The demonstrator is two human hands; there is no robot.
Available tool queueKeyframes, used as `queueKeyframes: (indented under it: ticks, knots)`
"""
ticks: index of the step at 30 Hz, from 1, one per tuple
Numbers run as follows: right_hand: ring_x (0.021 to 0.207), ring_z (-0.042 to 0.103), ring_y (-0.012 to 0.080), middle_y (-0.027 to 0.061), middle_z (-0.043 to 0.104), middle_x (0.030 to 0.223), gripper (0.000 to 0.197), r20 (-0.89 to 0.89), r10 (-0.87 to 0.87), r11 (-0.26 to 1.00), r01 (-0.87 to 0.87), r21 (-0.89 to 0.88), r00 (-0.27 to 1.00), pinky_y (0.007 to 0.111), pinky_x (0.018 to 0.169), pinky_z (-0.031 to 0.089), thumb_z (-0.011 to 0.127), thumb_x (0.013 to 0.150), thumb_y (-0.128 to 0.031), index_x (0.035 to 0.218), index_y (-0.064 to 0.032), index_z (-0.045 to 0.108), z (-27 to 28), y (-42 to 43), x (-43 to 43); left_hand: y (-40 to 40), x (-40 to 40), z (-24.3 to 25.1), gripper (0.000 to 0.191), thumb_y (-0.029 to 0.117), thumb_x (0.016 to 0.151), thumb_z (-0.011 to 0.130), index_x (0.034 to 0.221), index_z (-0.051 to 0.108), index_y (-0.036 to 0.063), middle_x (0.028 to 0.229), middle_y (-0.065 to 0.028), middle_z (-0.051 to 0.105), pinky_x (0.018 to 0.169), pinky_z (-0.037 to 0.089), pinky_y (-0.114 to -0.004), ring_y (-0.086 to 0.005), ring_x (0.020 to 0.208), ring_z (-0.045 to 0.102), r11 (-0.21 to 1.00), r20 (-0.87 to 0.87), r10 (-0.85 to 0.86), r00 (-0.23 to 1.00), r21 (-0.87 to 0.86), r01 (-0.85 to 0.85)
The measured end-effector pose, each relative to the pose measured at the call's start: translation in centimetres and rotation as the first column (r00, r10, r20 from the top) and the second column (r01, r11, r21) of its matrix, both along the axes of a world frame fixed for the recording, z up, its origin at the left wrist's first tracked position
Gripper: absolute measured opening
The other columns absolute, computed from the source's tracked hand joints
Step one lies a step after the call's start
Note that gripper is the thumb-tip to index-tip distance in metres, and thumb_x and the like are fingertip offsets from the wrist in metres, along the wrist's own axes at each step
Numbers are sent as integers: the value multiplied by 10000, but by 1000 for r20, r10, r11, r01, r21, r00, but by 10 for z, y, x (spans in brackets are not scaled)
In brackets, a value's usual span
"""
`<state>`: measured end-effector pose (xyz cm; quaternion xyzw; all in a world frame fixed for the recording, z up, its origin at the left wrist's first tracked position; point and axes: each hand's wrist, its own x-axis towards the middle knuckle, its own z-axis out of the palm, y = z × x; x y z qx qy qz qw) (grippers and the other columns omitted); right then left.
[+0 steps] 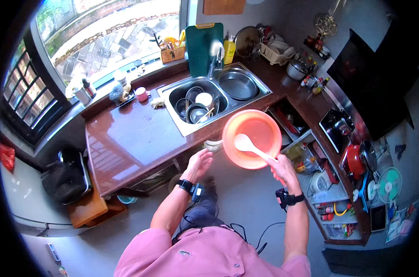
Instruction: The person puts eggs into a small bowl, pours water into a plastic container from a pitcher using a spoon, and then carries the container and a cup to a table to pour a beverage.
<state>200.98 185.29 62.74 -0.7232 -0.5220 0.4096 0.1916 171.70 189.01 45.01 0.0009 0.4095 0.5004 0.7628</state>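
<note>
My right hand [284, 169] grips the rim of an orange plastic basin [252, 162] together with the handle of a white spoon [251, 146], whose bowl lies over the basin's inside. The basin is held in front of the counter, below the double sink. My left hand [199, 162] is raised to the left of the basin, its fingers apart and touching nothing. Behind, the left sink bowl [176, 90] holds several dark pans or bowls, a white bowl [204, 99] and chopsticks. A large round pan [237, 84] sits over the right sink bowl.
A pink mug [141, 94] and a crumpled cloth [157, 103] lie on the counter [126, 131] left of the sink. A green cutting board [202, 48] stands behind the faucet [212, 67]. Open shelves [334, 197] are at the right; a wooden stool or cabinet [88, 207] stands lower left.
</note>
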Motion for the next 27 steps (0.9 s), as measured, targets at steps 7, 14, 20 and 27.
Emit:
queueKeyframes:
  ticks: [7,14,20,27]
  knots:
    - [924,631,421,277,644,911,486,365,178,946,-260,191,914,483,805,504,542,855,-471,1041,-35,647,10,165,-58,164,6,-47,205,185,968,489,1101,575,54,968,-66,629,669,510,-257,-169,771,586,989,58,124,991,72,-128]
    - [649,666,398,259,635,680,359,531,319,703,-572,424,785,493,568,542,465,921,-289,984,53,550,0,280,-121,304,-51,-97,202,183,952,518,1097,585,60,1014,-71,639,770,497,-282,-197,901,606,956,41,295,955,-20,-294]
    - [691,668,384,257,641,793,321,586,311,648,-619,445,748,459,606,547,517,841,-227,1020,39,503,-34,352,-143,340,-57,-91,307,194,864,628,627,433,178,497,39,317,392,180,-263,-121,381,263,970,-109,209,972,-105,-220]
    - [679,670,396,269,648,776,315,500,488,545,-698,465,715,464,583,543,551,828,-241,968,40,527,-52,412,-160,322,-87,-97,172,148,845,662,719,552,111,530,-2,464,398,368,-236,-104,432,450,907,-259,372,891,-101,-408]
